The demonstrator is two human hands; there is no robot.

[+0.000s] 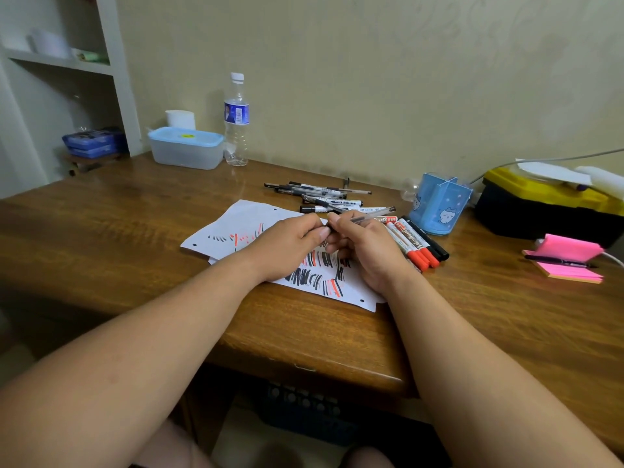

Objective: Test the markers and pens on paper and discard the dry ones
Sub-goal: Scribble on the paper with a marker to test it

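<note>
Over the paper (233, 221), mid-desk (479, 298): one clear-barrel pen (371, 215), held across both hands, off the sheet, far end pointing up-right toward the cup (439, 211). Left hand (290, 246) pinches the dark near end between thumb and forefinger; can't tell if that's cap or tip. Right hand (366, 246) has its fingers curled round the barrel, forefinger on top. My read: cap coming off or going on, no stroke being made right now.

Handling, as I judge it:
- **Feel:** light, stiff, thin plastic tube. It's smooth, so a bit slippery. It won't bend, but a hard squeeze or twist could crack it.
- **Hold:** for writing, I'd hold mid-barrel or low near the tip.
- **Cap:** take it by its end and pull straight along the axis, no sideways levering.
- **Tip:** this is the fragile part, so light pressure on the sheet should do.

Paper is thin and loose, with black and red strokes packed around the wrists and a barer patch toward the far left corner. I expect it to slide unless one hand pins it.

Further out:
- Pen pile (320, 192) sits just behind the sheet.
- Red and black markers (410, 241) lie side by side, just right of the right hand.
- Cup stands beyond them.

Where dry ones go: can't tell from this view.
</note>
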